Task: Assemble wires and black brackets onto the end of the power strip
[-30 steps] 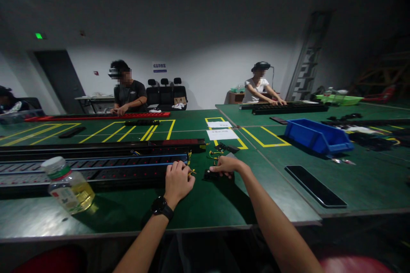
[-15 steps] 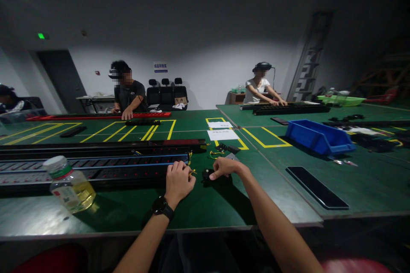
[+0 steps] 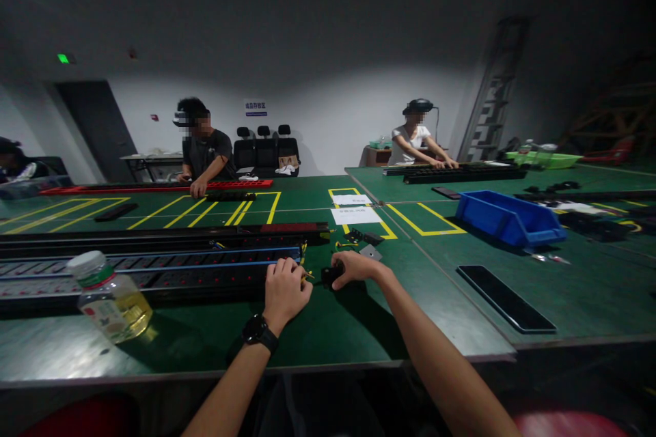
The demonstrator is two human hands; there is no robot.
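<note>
Left hand (image 3: 283,289): fingers curled closed against the right end of the long black socket rail (image 3: 154,272), by the yellow wires (image 3: 306,276); what they pinch is hidden. Right hand (image 3: 357,266): fingertips gripping a small black end block (image 3: 328,277) just beside that end, toward the worktop's (image 3: 333,334) front edge. Risk: wires caught between block and rail; the fingertip hold may slip.

White painted wall (image 3: 328,82) spans 10 to 2 o'clock, brightly lit at centre and dim towards the edges. Dark grey door (image 3: 97,130) at 10 o'clock, with a small green lit sign (image 3: 62,58) above it. Three black high-backed chairs (image 3: 265,147) stand against the wall at 12 o'clock. Grey metal ladder (image 3: 492,102) at 2 o'clock. Green-topped table (image 3: 307,184) is marked with yellow painted lines (image 3: 205,212).
</note>
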